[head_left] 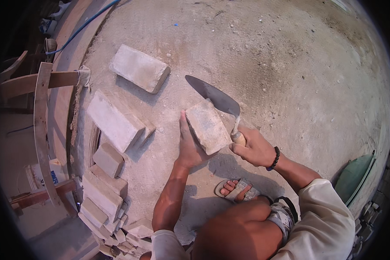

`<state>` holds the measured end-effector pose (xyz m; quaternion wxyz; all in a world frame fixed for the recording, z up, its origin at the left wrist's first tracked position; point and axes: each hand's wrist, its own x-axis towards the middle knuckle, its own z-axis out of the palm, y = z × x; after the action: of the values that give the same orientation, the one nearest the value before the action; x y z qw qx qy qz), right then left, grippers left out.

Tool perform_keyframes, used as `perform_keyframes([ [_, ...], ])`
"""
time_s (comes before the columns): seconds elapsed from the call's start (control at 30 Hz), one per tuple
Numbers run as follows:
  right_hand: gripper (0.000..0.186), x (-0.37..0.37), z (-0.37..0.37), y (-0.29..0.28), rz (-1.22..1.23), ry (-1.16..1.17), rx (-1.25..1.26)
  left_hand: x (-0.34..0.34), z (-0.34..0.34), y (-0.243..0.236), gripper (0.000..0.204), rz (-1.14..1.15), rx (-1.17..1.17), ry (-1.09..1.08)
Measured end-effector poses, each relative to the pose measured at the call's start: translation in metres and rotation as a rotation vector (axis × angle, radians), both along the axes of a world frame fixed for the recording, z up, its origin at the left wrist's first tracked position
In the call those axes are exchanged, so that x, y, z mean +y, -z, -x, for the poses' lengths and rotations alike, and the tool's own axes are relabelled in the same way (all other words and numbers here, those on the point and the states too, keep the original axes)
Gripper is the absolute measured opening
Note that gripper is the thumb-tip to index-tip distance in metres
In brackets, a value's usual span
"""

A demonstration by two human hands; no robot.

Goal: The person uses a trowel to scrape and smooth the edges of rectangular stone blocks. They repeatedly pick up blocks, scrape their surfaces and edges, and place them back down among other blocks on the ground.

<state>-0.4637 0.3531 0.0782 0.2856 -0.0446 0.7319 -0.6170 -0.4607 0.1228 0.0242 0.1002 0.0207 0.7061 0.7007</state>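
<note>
A rough, pale brick (207, 125) is gripped along its left side and underside by my left hand (189, 145), raised above the ground and tilted. My right hand (255, 147) is closed around the wooden handle of a trowel (219, 97). The trowel's dark, pointed blade lies beyond the brick's far edge, pointing up and to the left; whether it touches the brick I cannot tell. To the left, a whole brick (138, 68) rests on the ground. Nearer to me, another pale brick (115, 120) lies against a further one.
Broken and whole bricks (102, 193) are heaped at the lower left. Curved wooden pieces (42, 112) stand along the left edge, beside long boards and a blue hose (80, 29). A green object (354, 180) lies at the right. My sandalled foot (238, 190) is below the brick.
</note>
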Motion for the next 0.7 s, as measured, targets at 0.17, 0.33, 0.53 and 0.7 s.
perform_keyframes([
  [0.17,0.021,0.038,0.001,0.008,-0.092,0.182,0.19,-0.005,0.011,-0.02,0.09,-0.502,-0.285,-0.147],
  [0.33,0.024,0.043,-0.021,0.025,-0.192,-0.319,0.681,-0.004,-0.009,0.013,0.075,-0.938,-0.479,-0.489],
  [0.53,0.024,0.015,0.063,0.064,-0.617,-0.373,0.47,-0.006,-0.026,0.025,0.075,-1.17,-0.472,-0.34],
  [0.7,0.024,0.02,0.068,0.03,-0.456,-0.276,0.485,-0.014,-0.04,0.003,0.073,-1.106,-0.487,-0.435],
])
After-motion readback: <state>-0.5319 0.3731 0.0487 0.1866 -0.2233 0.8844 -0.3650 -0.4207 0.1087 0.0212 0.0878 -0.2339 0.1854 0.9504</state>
